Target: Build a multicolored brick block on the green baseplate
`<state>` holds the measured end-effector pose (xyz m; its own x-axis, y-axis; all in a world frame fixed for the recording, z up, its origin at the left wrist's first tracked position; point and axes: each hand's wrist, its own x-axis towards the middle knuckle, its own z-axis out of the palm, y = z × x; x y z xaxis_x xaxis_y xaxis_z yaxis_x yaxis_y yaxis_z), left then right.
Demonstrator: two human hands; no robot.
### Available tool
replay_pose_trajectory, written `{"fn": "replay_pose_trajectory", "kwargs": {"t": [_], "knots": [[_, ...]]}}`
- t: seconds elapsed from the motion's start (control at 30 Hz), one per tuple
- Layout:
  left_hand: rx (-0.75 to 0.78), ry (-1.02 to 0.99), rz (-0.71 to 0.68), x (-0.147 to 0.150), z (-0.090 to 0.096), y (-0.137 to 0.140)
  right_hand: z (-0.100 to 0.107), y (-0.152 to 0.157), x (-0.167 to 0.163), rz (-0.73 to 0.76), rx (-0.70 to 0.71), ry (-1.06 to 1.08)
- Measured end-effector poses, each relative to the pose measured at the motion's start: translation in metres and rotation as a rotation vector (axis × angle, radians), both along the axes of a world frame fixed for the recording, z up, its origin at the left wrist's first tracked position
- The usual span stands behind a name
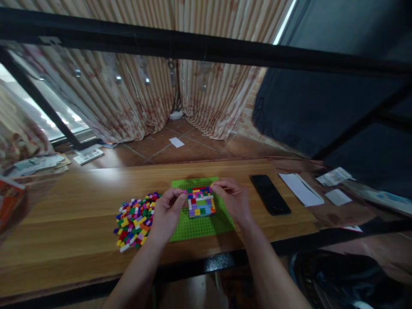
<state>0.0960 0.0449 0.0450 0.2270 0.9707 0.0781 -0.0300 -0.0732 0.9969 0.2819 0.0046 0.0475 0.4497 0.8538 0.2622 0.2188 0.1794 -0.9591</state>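
A green studded baseplate [182,231] lies on the wooden table, and a low structure of multicoloured toy bricks [202,205] stands on it. At the structure's far left corner, my left hand [168,210] is closed in a pinch, with a small pink brick [184,192] at its fingertips. My right hand [234,198] pinches at the far right corner, where a bit of yellow, seemingly a small brick [211,185], shows at the fingertips. A heap of loose bricks [135,223] lies left of the baseplate, partly behind my left hand.
A black phone [269,194] lies on the table [80,214] right of the baseplate. Farther right are white papers [301,189]. A dark metal bar [206,47] crosses above the far side, before striped curtains [206,98]. Papers and booklets [88,156] lie at the far left.
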Motion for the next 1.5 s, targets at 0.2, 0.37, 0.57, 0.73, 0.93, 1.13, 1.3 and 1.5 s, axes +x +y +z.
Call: {"fn": "replay_pose_trajectory", "kwargs": {"t": [0.2,0.37,0.57,0.73,0.93,1.13,1.3,1.5], "knots": [[-0.071,-0.023,0.021,-0.003,-0.007,0.001,-0.006,-0.004,0.021,-0.044,-0.032,-0.043],[-0.084,-0.037,-0.008,-0.002,-0.012,0.001,-0.011,-0.006,0.016,0.072,-0.124,-0.141],[-0.111,-0.059,-0.023,-0.002,-0.015,0.002,-0.014,-0.004,0.007,0.148,-0.165,-0.205],[-0.115,-0.062,-0.028,-0.002,-0.014,0.0,-0.015,-0.002,-0.004,0.178,-0.154,-0.257],[-0.117,-0.048,-0.043,-0.003,-0.015,0.0,-0.018,0.0,-0.007,0.145,-0.172,-0.339],[-0.109,-0.034,-0.045,-0.004,-0.015,0.001,-0.022,0.004,-0.009,0.126,-0.223,-0.274],[-0.097,-0.037,-0.054,-0.004,-0.016,0.0,-0.026,0.008,-0.013,0.07,-0.292,-0.098],[-0.099,-0.076,-0.067,-0.005,-0.014,-0.001,-0.025,0.009,-0.017,0.047,-0.314,-0.101]]}}
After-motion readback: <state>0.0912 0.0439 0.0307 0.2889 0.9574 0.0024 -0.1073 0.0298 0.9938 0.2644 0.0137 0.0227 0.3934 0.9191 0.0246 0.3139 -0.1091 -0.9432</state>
